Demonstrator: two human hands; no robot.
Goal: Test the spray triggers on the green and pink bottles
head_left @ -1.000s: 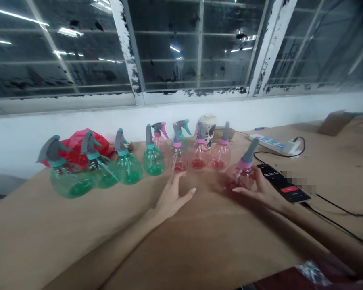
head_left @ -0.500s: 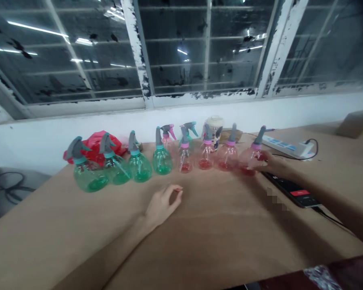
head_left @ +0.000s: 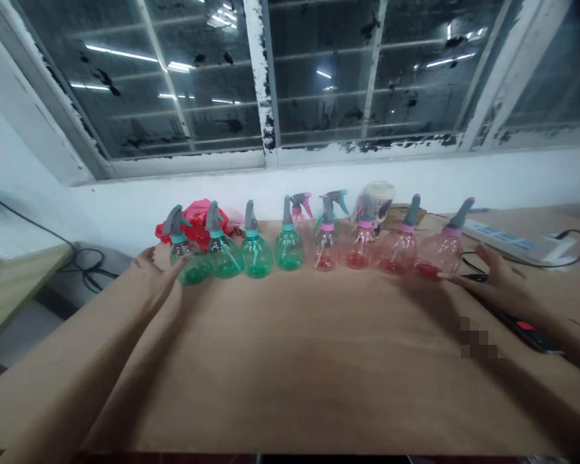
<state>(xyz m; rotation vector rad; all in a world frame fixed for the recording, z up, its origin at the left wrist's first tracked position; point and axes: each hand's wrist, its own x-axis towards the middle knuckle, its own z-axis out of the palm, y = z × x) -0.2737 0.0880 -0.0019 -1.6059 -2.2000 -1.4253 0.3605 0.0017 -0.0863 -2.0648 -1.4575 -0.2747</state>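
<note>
A row of spray bottles stands across the table, green ones on the left and pink ones on the right, each with a little coloured liquid. At the left end, my left hand (head_left: 157, 270) is open beside the outermost green spray bottle (head_left: 196, 267), its thumb against the bottle's near side. My right hand (head_left: 502, 280) is at the other end, fingers spread, the thumb at the base of the outermost pink spray bottle (head_left: 439, 254). Between them are more green bottles (head_left: 257, 256) and pink bottles (head_left: 325, 250), all with grey trigger heads.
Behind the row are a red plastic bag (head_left: 200, 216), two more spray bottles with sideways triggers (head_left: 300, 201) and a patterned cup (head_left: 379, 200). A white power strip (head_left: 517, 241) and a phone (head_left: 536, 335) lie at the right. Cables (head_left: 94, 267) hang beyond the table's left edge.
My right hand has set the outermost pink bottle at the row's right end and loosened around it. My left hand has moved from mid-table to the leftmost green bottle. The view has swung left.
</note>
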